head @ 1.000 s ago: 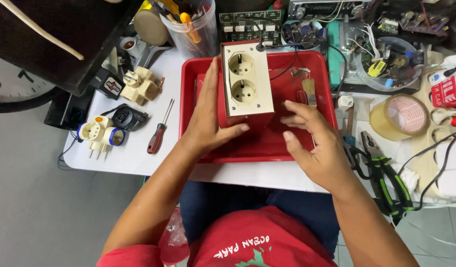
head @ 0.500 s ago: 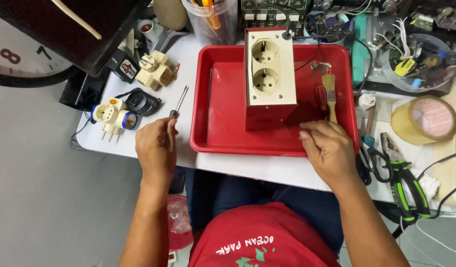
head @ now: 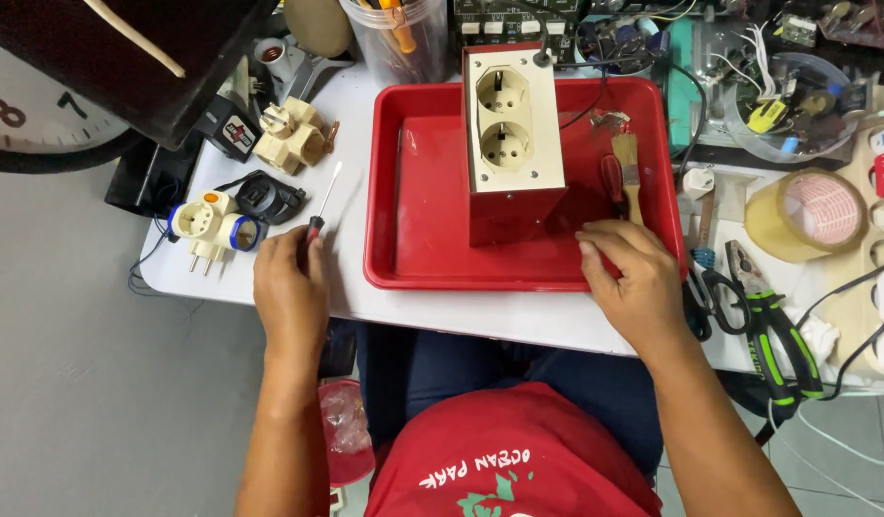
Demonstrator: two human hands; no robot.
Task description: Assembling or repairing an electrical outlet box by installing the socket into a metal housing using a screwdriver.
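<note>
A cream double socket (head: 512, 123) sits on top of a red box (head: 515, 216) standing in the red tray (head: 418, 215). My left hand (head: 289, 292) lies on the white table left of the tray, closed over the red handle of a screwdriver (head: 322, 196) whose shaft points away from me. My right hand (head: 635, 276) rests on the tray's front right part, just right of the red box. Its fingers are curled with the tips down on the tray floor, and nothing shows between them.
A small brush (head: 628, 165) and a red-handled tool (head: 612, 182) lie in the tray's right side. Plug adapters (head: 210, 224) (head: 291, 140) sit left. Tape roll (head: 812, 213), scissors (head: 712, 287) and green pliers (head: 775, 321) lie right. A clear tub (head: 404, 43) and wired electronics (head: 787, 91) crowd the back.
Both hands have left the socket box. My left hand went out left to the screwdriver and closed on its handle. My right hand drew back to the tray's front right.
</note>
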